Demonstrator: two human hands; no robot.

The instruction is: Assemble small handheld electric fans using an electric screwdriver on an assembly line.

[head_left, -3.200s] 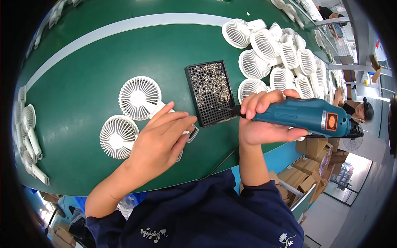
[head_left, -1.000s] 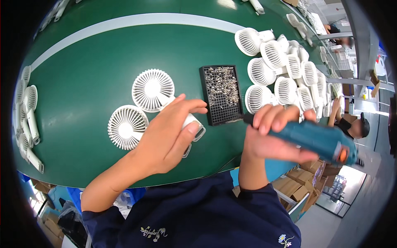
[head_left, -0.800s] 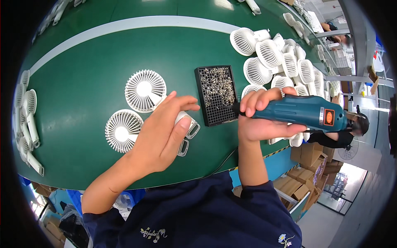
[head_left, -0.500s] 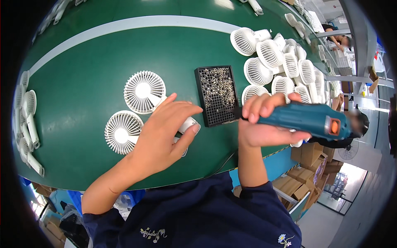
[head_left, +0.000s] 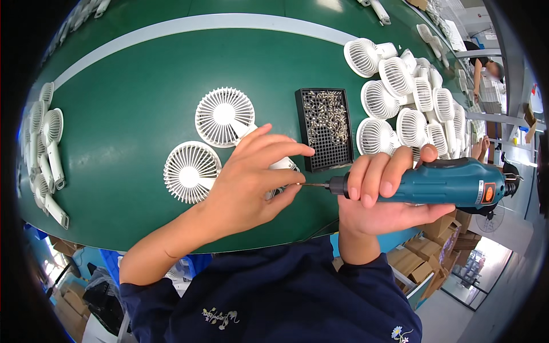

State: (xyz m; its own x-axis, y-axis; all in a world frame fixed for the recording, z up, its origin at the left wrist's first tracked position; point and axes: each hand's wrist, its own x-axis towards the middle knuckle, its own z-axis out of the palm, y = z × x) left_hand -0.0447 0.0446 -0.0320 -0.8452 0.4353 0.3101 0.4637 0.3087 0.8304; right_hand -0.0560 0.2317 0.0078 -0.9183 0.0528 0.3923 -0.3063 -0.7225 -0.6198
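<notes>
My right hand [head_left: 377,200] is wrapped round a teal electric screwdriver [head_left: 449,182], held level with its thin bit pointing left. The bit's tip meets the thumb and forefinger of my left hand [head_left: 246,180], which are pinched together. Whatever tiny thing sits between those fingertips is too small to make out; the other fingers are spread. Beneath and beyond the left hand lie two white handheld fans, an upper fan [head_left: 224,114] and a lower fan [head_left: 191,172], their handles partly covered by the hand. A black perforated tray [head_left: 303,128] holding many small metal screws [head_left: 329,114] lies beyond the fingertips.
A heap of white fans [head_left: 380,98] covers the right of the green table [head_left: 126,131]. More fans [head_left: 52,126] line the left edge. Cardboard boxes [head_left: 420,254] stand below the table at right. At the far right, other people work.
The screwdriver's bit has come to my left fingertips, and the left thumb and forefinger have closed into a pinch. The whole view has shifted, so table items appear further right.
</notes>
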